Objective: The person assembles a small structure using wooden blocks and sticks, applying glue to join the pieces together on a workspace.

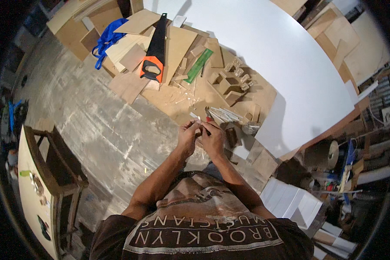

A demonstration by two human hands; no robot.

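Note:
My left hand (pixel 187 138) is closed in a pinch on a small white strip (pixel 198 119), held at the near edge of a work board (pixel 264 89). Against it my right hand (pixel 213 139) is also closed, its fingertips meeting the left ones; what sits in them is mostly hidden. A red-handled tool (pixel 209 117), perhaps pliers, shows just beyond the right fingers, and I cannot tell whether they touch it. Beside it, to the right, lies a bunch of thin white strips (pixel 224 115). Small wooden pieces (pixel 226 82) and a green strip (pixel 199 66) rest farther back.
A handsaw (pixel 155 52) with an orange and black handle lies on stacked wood sheets at the far left, by a blue cloth bag (pixel 109 38). A large white panel (pixel 307 86) spreads to the right. At lower left stands a wooden table (pixel 34 195).

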